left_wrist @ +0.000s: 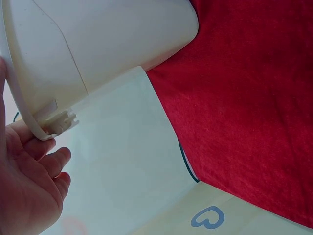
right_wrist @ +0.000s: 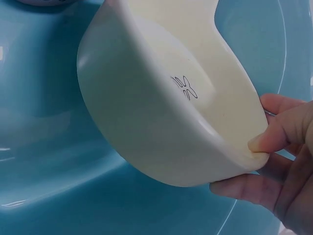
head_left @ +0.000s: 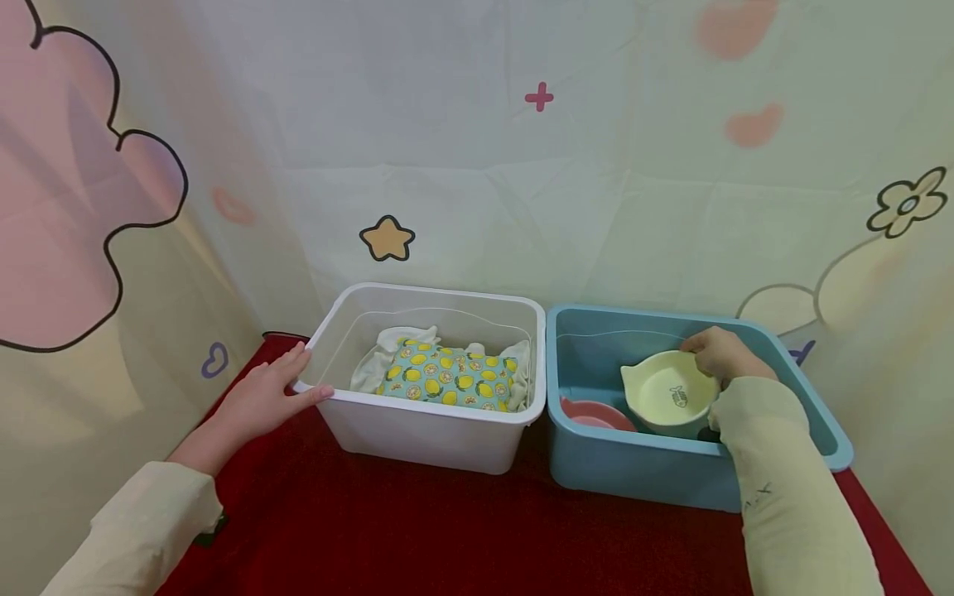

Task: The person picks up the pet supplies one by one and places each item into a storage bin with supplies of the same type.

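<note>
A pale yellow bowl [head_left: 668, 389] with a pointed ear-like corner and a small fish drawing inside is tilted within the blue bin [head_left: 633, 451]. My right hand [head_left: 726, 352] pinches its rim; the right wrist view shows the thumb [right_wrist: 259, 143] on the inner side and fingers against the outside. Beside it in the bin lies a pink bowl [head_left: 599, 415], partly hidden by the front wall. My left hand [head_left: 272, 393] rests on the near left corner of the white bin [head_left: 432, 439], its fingers extended and touching the rim [left_wrist: 22, 107].
Inside the white bin lie a lemon-print cloth item [head_left: 447, 377] and white cloth [head_left: 373, 368]. The two bins stand side by side on a red cloth [head_left: 373, 530]. Behind them hangs a printed curtain [head_left: 477, 223]. A dark object [head_left: 708, 434] shows partly under the right sleeve.
</note>
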Demonstrator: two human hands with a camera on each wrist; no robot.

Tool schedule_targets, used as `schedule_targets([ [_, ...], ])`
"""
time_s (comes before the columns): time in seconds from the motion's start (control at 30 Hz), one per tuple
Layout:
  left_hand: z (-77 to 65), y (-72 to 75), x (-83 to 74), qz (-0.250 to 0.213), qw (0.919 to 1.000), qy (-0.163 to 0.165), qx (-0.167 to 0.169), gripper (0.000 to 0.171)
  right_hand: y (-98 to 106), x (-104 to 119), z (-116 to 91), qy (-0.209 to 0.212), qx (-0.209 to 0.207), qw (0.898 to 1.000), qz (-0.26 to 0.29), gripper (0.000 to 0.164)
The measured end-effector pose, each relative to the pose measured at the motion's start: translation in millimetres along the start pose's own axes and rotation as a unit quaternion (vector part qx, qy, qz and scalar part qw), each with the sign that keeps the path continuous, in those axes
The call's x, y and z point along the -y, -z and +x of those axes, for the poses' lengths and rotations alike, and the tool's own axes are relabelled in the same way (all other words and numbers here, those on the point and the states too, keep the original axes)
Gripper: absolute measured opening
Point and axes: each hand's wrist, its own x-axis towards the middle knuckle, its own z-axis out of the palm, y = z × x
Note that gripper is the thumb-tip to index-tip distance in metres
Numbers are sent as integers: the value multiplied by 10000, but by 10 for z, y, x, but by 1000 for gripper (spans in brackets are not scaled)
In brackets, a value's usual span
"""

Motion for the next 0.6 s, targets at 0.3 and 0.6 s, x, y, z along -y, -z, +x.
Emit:
schedule_targets([
  [0.3,-2,1,1,-41,10000,21,23,90,-1,-1,11,47,44,9999,-140,51],
  [0.6,8,-11,22,-47,10000,13,-7,89,-5,7,29,25,110,9994,-314,48],
])
